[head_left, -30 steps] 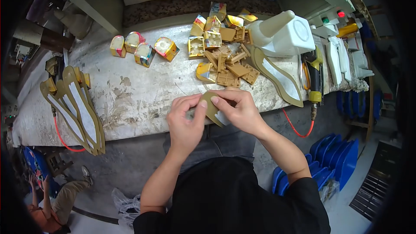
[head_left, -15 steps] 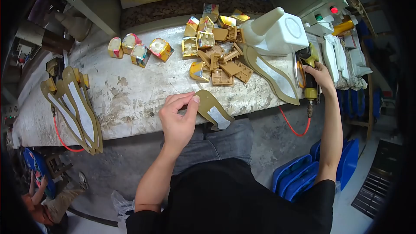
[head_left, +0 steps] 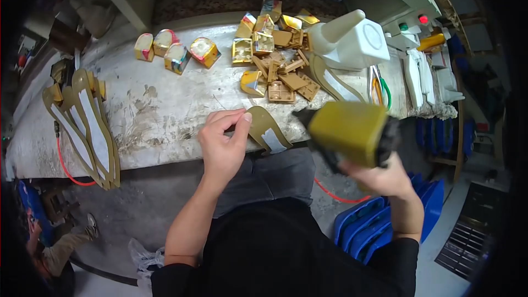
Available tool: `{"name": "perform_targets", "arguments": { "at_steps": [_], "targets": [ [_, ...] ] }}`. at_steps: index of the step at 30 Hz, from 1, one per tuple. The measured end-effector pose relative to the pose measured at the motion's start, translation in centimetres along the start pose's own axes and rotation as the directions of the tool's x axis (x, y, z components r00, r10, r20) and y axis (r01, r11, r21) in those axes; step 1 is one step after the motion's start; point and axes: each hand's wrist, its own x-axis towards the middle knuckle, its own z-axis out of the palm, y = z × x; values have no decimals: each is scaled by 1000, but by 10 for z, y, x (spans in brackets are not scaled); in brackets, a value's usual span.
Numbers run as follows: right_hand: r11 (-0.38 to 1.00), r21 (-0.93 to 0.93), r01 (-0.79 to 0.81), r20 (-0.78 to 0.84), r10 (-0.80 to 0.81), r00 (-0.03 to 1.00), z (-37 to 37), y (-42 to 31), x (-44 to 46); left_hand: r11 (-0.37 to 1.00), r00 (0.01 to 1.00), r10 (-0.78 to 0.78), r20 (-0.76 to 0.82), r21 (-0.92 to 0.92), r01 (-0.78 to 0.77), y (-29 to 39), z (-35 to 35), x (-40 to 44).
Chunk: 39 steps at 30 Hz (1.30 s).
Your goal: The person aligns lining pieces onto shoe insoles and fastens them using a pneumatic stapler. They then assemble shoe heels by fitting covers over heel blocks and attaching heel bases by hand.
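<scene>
My left hand (head_left: 224,142) is closed in a pinch at the rounded end of an olive-brown insole (head_left: 264,122) with a white patch. This insole lies at the table's front edge, its other end above my lap. My right hand (head_left: 382,177) is wrapped round the handle of a yellow-green air nail gun (head_left: 349,132), held up right of the insole and blurred by motion. The gun's nose points left. A red hose (head_left: 344,199) runs below it. Behind the gun, another insole (head_left: 336,86) is partly covered. Several insoles (head_left: 94,126) lie stacked at the left.
Brown and yellow blocks (head_left: 281,92) are heaped mid-table. Several colourful blocks (head_left: 177,58) stand to their left. A white spouted bottle (head_left: 363,41) is at the back right, near scissors (head_left: 376,88) and white cloths (head_left: 421,74). Blue stools (head_left: 360,225) are stacked on the floor. Another person sits lower left.
My right hand has lifted the air nail gun from the table's right side and brought it left, towards me. My left hand stays on the insole. The view has shifted slightly.
</scene>
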Motion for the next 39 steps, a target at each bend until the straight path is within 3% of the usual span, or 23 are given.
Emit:
{"name": "perform_targets", "arguments": {
  "at_steps": [1, 3, 12, 15, 17, 18, 19, 21, 22, 23, 25, 30, 32, 33, 35, 36, 37, 38, 39],
  "targets": [
    [1000, -8, 4, 8, -4, 1000, 9, 1, 6, 1000, 1000, 5, -4, 2, -5, 0, 0, 0],
    [996, -77, -53, 287, 73, 955, 22, 6, 20, 1000, 1000, 15, -17, -3, -15, -1, 1, 0],
    [973, -198, 121, 310, -55, 949, 48, 4, 33, 999, 1000, 24, -7, 35, -24, 1, 1, 1],
    [989, -127, 76, 152, -56, 987, 48, 8, 21, 999, 999, 35, -23, 15, -35, -1, 4, 1],
    [998, 48, 43, -138, -36, 990, 32, 12, 8, 999, 998, 24, -58, -34, -26, -1, 4, 0],
    [976, -75, -203, -162, 189, 969, 2, 10, -1, 1000, 996, 27, -85, -3, -28, 7, -5, 2],
    [957, -122, -264, -309, 216, 926, -29, 34, -5, 999, 997, -14, -70, -52, 10, 22, -23, 9],
    [964, -83, -251, -387, 201, 900, -107, 91, 9, 993, 991, -85, -106, -95, 75, 43, -87, 25],
    [946, -169, -277, -503, 159, 850, -146, 135, 22, 999, 980, 33, -194, -33, -40, 42, -129, 38],
    [952, -120, -281, -411, 210, 887, -212, 204, 37, 987, 956, 161, -245, 21, -161, 41, -171, 57],
    [940, -266, -215, -433, 83, 897, -262, 272, 68, 957, 922, 250, -297, 222, -188, 39, -259, 106],
    [911, -339, -233, -476, 47, 878, -276, 347, 120, 862, 941, 239, -239, 498, -92, 24, -361, 203],
    [812, -516, -275, -521, -42, 852, -271, 358, 112, 702, 933, 318, -165, 702, -115, 6, -372, 219],
    [743, -593, -309, -539, -82, 838, -271, 360, 103, 704, 937, 320, -140, 697, -136, 1, -378, 223],
    [540, -751, -380, -513, -115, 851, -223, 292, 83, 429, 833, 549, -71, 879, -208, -10, -370, 212],
    [525, -741, -417, -541, -100, 835, -174, 232, 75, 445, 834, 550, -50, 862, -242, 0, -345, 204],
    [563, -746, -355, -582, -291, 759, -128, 178, 73, 403, 774, 633, -3, 855, -327, 24, -315, 191],
    [747, -615, -252, -562, -192, 804, -95, 145, 74, 350, 707, 707, 36, 850, -393, 36, -290, 179],
    [892, -428, -145, -510, -106, 853, -68, 123, 78, 431, 746, 660, 89, 769, -473, 29, -260, 171]
  ]
}}
